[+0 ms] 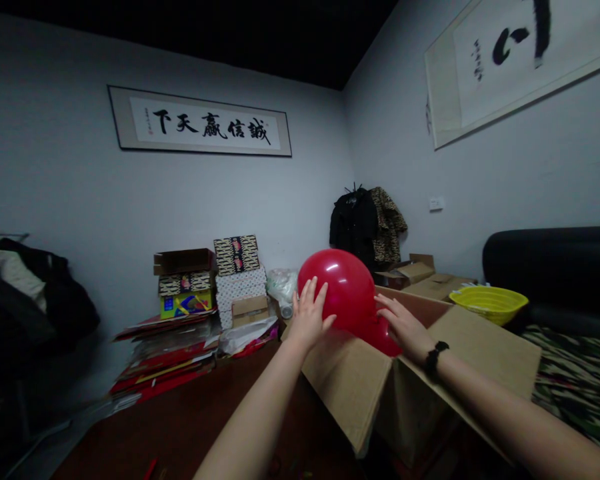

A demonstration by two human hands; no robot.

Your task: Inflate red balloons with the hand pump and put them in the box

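A round, shiny red balloon [337,283] sits at the mouth of an open cardboard box [347,377], partly above its flaps. More red balloon surface [386,339] shows lower down inside the box, beside my right hand. My left hand [310,312] lies against the balloon's left side with its fingers spread. On the other side, my right hand [405,327] has its fingers stretched out towards the balloon's right edge; whether the fingertips press on it I cannot tell. A black band [436,357] circles my right wrist. The box's inside is mostly hidden.
The box stands by a dark red-brown table [190,427]. Stacked boxes [240,290] and flat red packaging [170,357] are at the back left. A yellow basket [487,301] sits right of the box, near a black sofa [555,273]. Coats [355,223] hang in the corner.
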